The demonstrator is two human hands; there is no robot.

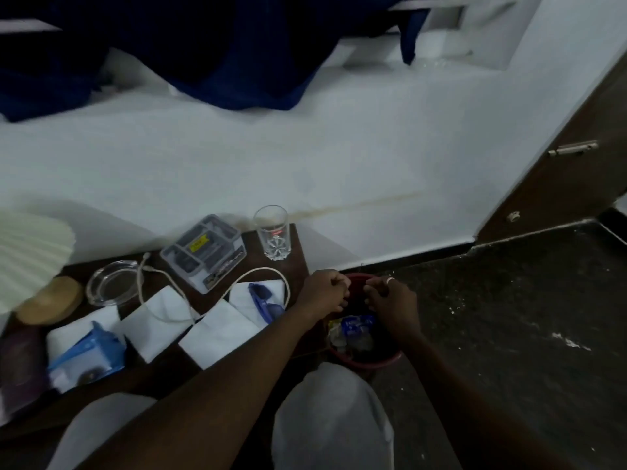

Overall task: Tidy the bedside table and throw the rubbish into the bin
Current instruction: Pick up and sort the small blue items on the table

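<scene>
Two hands over the bin, both with fingers curled inward: left hand [324, 295] above the bin's near-left rim, right hand [390, 300] above its middle, a ring [391, 280] on one finger. From my remote seat I cannot tell whether either hand pinches anything. One red bin [369, 359] on the dark floor, just beside the right edge of the bedside table [163, 371], holding crumpled wrappers [354, 330], one of them blue. On the table I count: one clear drinking glass [271, 232], upright at the far right corner; one grey plastic organiser [203, 251] to its left; one glass ashtray [112, 283] further left; one white cable [258, 271] looping across the top; several white paper napkins [217, 330] along the near side; one blue item [263, 301] lying on the rightmost napkin, too blurred to name; one blue packet [88, 351] at the left. One pleated lampshade [30, 252] at the left edge. One dark blue curtain [203, 56] hangs on the wall behind.
</scene>
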